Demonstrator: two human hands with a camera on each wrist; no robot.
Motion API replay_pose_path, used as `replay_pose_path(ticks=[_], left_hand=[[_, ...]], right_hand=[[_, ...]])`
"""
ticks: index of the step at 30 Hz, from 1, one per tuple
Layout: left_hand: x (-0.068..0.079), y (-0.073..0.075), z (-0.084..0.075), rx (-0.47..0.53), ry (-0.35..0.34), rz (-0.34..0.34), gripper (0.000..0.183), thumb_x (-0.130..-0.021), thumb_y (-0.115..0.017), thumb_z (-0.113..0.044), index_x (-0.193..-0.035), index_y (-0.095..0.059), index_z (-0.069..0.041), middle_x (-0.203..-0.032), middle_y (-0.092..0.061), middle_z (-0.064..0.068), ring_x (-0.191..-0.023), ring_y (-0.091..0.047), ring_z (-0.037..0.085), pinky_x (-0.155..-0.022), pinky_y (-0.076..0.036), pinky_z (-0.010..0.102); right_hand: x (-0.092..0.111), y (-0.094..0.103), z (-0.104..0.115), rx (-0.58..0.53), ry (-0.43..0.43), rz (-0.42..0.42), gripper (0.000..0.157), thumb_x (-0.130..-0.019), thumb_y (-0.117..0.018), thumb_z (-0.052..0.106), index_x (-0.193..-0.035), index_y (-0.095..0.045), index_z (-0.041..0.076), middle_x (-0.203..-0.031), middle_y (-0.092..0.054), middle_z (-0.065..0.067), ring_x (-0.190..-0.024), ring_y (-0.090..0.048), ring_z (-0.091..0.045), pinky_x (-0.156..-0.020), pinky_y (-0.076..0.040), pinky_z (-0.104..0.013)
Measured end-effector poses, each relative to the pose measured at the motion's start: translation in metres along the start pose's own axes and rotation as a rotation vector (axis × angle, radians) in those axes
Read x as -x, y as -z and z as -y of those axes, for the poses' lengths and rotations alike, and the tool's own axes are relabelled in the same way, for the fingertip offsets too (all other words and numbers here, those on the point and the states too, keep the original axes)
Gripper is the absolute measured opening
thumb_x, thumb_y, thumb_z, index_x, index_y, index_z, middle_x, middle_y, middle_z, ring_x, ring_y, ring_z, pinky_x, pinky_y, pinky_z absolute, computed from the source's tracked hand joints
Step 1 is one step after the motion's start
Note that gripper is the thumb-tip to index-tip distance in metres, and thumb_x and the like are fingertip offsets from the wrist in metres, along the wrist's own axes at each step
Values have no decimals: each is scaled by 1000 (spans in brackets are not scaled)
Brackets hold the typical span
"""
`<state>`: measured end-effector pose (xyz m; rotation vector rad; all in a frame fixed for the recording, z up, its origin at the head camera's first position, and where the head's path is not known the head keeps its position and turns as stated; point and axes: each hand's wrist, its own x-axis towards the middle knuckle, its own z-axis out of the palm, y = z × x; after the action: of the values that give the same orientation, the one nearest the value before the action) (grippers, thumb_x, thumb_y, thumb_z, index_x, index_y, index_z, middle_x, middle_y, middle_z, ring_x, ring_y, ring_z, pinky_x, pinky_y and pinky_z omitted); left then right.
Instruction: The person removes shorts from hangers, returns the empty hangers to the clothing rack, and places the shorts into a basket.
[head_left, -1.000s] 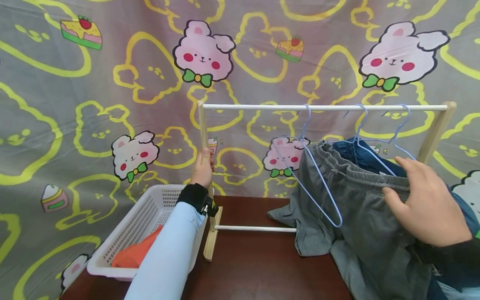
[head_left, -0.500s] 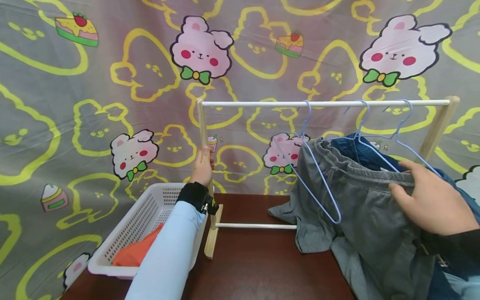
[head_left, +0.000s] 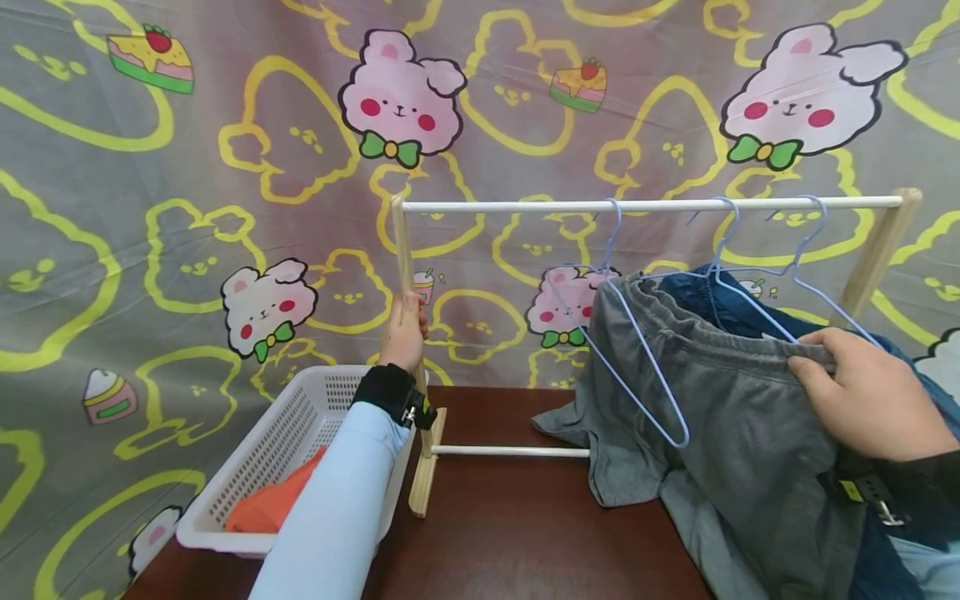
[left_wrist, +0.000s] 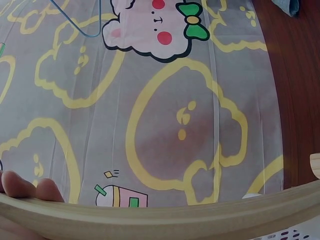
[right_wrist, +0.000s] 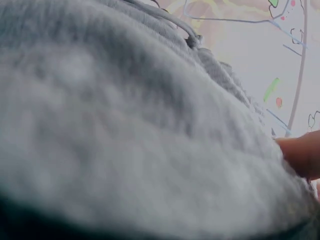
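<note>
My left hand [head_left: 403, 333] grips the left wooden post [head_left: 401, 250] of a small clothes rack; the left wrist view shows fingertips [left_wrist: 30, 187] curled on that post [left_wrist: 175, 220]. My right hand [head_left: 862, 396] holds the elastic waistband of grey shorts [head_left: 720, 417] at the rack's right side, fingers curled over its edge. Grey fabric [right_wrist: 125, 125] fills the right wrist view, with a fingertip [right_wrist: 302, 155] at its right edge. Three light blue wire hangers hang from the white rail [head_left: 525, 205]; the leftmost hanger [head_left: 637, 367] lies against the shorts.
A dark blue garment [head_left: 697, 296] hangs behind the shorts. A white perforated basket [head_left: 285, 433] with an orange cloth [head_left: 270, 508] sits at the left on the dark brown table [head_left: 510, 533]. A cartoon-print curtain hangs close behind.
My right hand went from lying flat on the shorts to curling its fingers over the waistband, shifting slightly right. The left hand has stayed on the post.
</note>
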<state>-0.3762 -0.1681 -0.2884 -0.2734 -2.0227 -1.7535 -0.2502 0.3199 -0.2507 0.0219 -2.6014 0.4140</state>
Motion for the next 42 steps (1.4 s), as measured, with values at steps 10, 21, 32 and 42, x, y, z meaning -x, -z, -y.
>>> replay_pose_path(ticks=[10, 21, 32, 42], left_hand=[[1, -1, -2, -8, -16, 4, 45, -110, -21, -42, -121, -42, -4, -89, -39, 6, -78, -42, 19, -77, -40, 35], [2, -1, 2, -25, 10, -3, 45, -109, -22, -44, -121, -43, -5, -90, -40, 6, -79, -44, 21, -76, -40, 33], [0, -1, -1, -16, 18, -8, 47, -109, -22, -44, -123, -42, -3, -89, -40, 5, -79, -44, 19, -76, -40, 33], [0, 0, 0, -18, 15, 2, 45, -109, -22, -46, -120, -42, -8, -91, -40, 6, -81, -44, 21, -80, -40, 37]], right_hand=[[-4, 1, -2, -22, 31, -53, 25, -104, -53, 10, -111, -52, -14, -99, -54, -35, -79, -54, -44, -64, -43, -56], [-2, 8, 2, -34, 37, -137, 30, -103, -51, 8, -118, -48, -18, -106, -49, -38, -91, -51, -53, -74, -39, -65], [2, 13, 2, -42, 70, -172, 28, -102, -51, 5, -117, -46, -18, -103, -49, -38, -84, -53, -53, -67, -40, -62], [2, 16, -1, -85, 80, -173, 25, -102, -50, 3, -116, -47, -17, -98, -52, -38, -76, -56, -47, -57, -41, -45]])
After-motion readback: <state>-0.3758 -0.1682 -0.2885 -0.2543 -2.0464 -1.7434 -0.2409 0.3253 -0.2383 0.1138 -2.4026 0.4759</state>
